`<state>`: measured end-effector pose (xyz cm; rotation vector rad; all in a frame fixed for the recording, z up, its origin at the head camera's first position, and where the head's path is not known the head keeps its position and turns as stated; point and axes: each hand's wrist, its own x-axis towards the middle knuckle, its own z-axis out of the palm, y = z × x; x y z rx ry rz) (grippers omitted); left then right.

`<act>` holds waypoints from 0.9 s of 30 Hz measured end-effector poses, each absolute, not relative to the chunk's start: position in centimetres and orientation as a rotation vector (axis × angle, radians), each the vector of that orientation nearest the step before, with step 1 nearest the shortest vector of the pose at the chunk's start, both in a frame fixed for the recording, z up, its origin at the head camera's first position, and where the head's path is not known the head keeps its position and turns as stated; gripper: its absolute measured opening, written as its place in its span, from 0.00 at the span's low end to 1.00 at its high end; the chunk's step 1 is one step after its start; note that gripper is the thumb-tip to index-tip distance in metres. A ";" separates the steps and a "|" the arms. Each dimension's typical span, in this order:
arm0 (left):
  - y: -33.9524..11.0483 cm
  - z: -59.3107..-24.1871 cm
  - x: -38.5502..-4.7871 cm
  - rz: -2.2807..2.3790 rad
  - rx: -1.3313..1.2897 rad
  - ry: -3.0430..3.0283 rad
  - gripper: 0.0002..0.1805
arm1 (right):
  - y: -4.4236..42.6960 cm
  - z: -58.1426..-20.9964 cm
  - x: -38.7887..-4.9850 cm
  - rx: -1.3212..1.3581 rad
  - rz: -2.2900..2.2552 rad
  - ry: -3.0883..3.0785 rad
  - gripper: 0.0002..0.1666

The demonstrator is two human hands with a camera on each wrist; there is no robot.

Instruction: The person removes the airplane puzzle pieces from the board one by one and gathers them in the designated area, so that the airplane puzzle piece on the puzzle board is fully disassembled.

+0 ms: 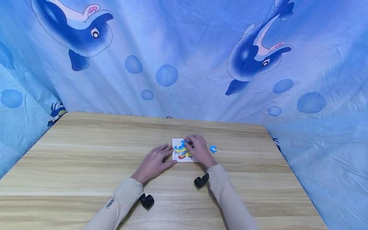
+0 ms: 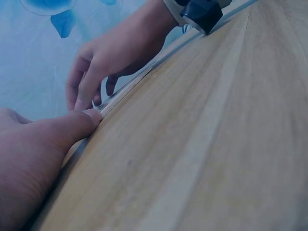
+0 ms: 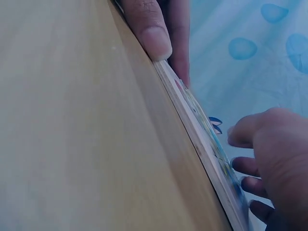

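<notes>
A small white-framed jigsaw puzzle board (image 1: 173, 157) lies flat on the wooden table, its yellow, red and blue picture partly covered by my right hand. My left hand (image 1: 155, 161) rests at the board's left side, fingers extended and spread, thumb against the near corner; the right wrist view shows that thumb (image 3: 156, 43) on the board's edge. Over the board, my right hand (image 1: 199, 150) bends its thumb and fingers down beside a blue puzzle piece (image 1: 182, 143). Whether they pinch it is unclear. Another blue puzzle piece (image 1: 213, 149) lies loose, right of that hand.
The wood-grain table (image 1: 86, 153) spreads around the board on all sides. Behind it hangs a blue curtain (image 1: 195, 38) printed with dolphins and bubbles. A black wrist camera (image 1: 147, 201) is on the left sleeve and another black camera (image 1: 201, 181) on the right.
</notes>
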<state>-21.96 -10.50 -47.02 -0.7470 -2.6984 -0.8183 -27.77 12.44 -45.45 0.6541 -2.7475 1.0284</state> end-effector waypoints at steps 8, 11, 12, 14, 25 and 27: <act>-10.5 -47.0 -22.0 -0.812 -0.762 -2.689 0.32 | 12.0 -46.0 -28.3 0.676 0.919 -2.778 0.12; -10.5 -47.0 -22.0 -0.809 -0.763 -2.685 0.32 | 11.9 -46.0 -28.3 0.665 0.919 -2.791 0.11; -10.5 -47.0 -22.0 -0.810 -0.762 -2.684 0.32 | 11.9 -46.0 -28.4 0.661 0.918 -2.795 0.10; -10.5 -47.0 -22.0 -0.810 -0.763 -2.681 0.32 | 11.7 -46.0 -28.4 0.649 0.923 -2.806 0.10; -10.4 -46.9 -21.9 -0.823 -0.759 -2.675 0.32 | 11.3 -45.9 -28.6 0.615 0.915 -2.876 0.08; -10.4 -47.0 -21.9 -0.822 -0.760 -2.674 0.32 | 11.4 -45.9 -28.7 0.621 0.916 -2.881 0.08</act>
